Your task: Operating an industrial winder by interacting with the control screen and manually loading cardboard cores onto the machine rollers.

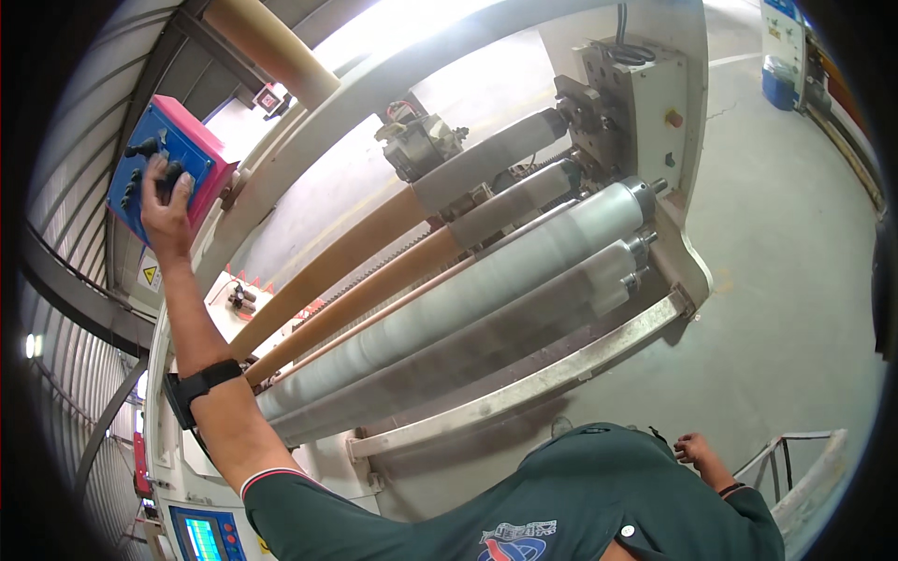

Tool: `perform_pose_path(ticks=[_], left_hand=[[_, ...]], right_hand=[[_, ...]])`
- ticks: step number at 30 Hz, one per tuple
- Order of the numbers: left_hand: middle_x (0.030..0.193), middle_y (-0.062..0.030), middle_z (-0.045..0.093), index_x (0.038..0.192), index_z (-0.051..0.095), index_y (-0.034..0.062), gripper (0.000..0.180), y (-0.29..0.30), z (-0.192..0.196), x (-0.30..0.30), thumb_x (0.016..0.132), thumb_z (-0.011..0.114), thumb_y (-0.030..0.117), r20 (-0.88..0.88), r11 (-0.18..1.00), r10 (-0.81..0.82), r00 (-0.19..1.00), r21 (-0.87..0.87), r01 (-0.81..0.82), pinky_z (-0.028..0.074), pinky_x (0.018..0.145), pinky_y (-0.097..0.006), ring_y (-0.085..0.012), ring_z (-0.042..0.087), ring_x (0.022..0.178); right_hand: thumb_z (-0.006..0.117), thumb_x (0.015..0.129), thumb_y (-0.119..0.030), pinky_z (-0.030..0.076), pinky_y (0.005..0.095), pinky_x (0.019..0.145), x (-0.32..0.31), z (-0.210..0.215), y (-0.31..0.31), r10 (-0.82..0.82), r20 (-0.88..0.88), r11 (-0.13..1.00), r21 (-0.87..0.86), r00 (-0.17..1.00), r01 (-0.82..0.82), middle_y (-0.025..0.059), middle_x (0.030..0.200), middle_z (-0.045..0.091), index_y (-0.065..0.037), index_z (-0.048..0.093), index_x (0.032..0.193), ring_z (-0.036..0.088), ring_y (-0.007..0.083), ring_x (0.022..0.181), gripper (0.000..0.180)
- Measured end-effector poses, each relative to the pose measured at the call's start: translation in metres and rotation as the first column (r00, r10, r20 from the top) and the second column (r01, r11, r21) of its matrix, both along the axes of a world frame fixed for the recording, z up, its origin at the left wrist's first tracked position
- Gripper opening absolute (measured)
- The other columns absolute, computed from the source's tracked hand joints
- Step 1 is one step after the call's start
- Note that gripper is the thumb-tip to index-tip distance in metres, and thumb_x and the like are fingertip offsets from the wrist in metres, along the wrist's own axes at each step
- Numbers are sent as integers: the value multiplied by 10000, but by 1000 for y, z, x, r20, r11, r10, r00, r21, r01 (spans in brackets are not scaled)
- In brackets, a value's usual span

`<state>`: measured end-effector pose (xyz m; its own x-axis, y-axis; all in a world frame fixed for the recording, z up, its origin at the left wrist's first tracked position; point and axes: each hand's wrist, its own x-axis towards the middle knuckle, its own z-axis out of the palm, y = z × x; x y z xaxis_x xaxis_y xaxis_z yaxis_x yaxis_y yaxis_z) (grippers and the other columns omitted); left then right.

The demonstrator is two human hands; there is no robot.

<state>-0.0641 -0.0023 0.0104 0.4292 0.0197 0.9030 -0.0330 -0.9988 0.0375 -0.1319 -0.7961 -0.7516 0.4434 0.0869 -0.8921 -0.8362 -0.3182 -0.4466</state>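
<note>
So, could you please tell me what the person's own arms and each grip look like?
The left sleeve is short and dark green, edged in white and red; a black strap wraps the left arm. The right sleeve is dark green too, its edge too small to make out clearly. The left grip and right grip are bare, without gloves.

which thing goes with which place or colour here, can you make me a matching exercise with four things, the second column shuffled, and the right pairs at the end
Things
1. left hand
2. right hand
3. round container
4. lit screen

Places and colours
a. blue, toward the picture's upper right
b. in the picture's lower left corner area
c. at the blue face of the control box
d. beside the dark green shirt

Right pairs: 1-c, 2-d, 3-a, 4-b
</note>
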Motion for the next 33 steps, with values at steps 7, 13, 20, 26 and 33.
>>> perform_pose_path(ticks=[7, 13, 20, 26, 33], left_hand=[[1353, -103, 568, 1308, 602, 60, 439, 10, 3, -5, 898, 713, 169, -113, 961, -112, 987, -266, 78, 435, 1034, -311, -187, 551, 1193], [1416, -87, 535, 1251, 653, 66, 351, -12, 7, -5, 912, 689, 146, 4, 892, -307, 952, -348, 289, 381, 1089, -312, -185, 511, 1269], [1426, -116, 533, 1202, 677, 38, 293, 26, 1, -9, 921, 668, 118, -132, 995, -95, 987, -52, 89, 358, 1104, -302, -184, 491, 1294], [1419, -121, 542, 1230, 672, 54, 313, 13, 1, -2, 923, 663, 107, -100, 972, -199, 975, -145, 184, 315, 1140, -325, -180, 471, 1321], [1451, -110, 518, 1196, 694, 57, 307, 2, -1, 0, 898, 692, 131, 31, 761, -474, 880, -490, 426, 310, 1141, -320, -193, 474, 1332]], right_hand=[[691, 822, -88, 534, 344, 591, 23, 17, 20, 26, 85, 1000, -12, 996, -25, 129, 914, 680, 12, 546, 1200, 682, 235, 705, 418], [694, 828, -102, 544, 345, 612, 36, 45, 40, 59, 142, 998, -33, 988, -55, 130, 929, 676, 25, 547, 1214, 680, 226, 717, 432], [696, 839, -99, 554, 348, 610, 26, 48, 35, 60, 101, 998, -25, 993, -58, 148, 951, 685, 21, 558, 1211, 693, 244, 743, 415], [685, 853, -97, 563, 365, 574, 13, 23, 25, 64, 92, 998, -35, 994, -61, 138, 930, 693, 15, 545, 1190, 698, 260, 702, 381], [689, 842, -83, 558, 352, 564, 12, 23, 26, 39, 80, 999, -9, 996, -39, 127, 910, 690, 11, 551, 1178, 691, 244, 682, 376]])
